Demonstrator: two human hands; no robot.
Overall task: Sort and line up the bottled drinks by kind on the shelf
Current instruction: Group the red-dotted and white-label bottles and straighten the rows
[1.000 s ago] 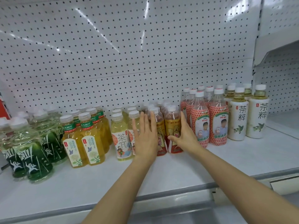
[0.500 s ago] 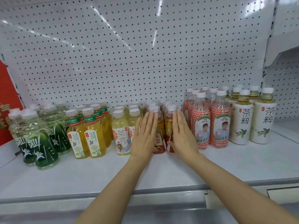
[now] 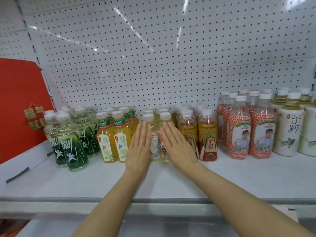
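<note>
The pale yellow tea bottles (image 3: 157, 134) are stood mid-shelf (image 3: 239, 177), flanked by the left hand (image 3: 138, 147) and right hand (image 3: 179, 147), both kept flat with fingers straight. Probably stiff, full and slick plastic, so they're best squeezed low on the sides.

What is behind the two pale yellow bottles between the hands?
Behind the front pale yellow bottles, more white caps of the same kind run back toward the pegboard. Their bodies and labels are hidden by the front pair, the left hand and the right hand.
</note>
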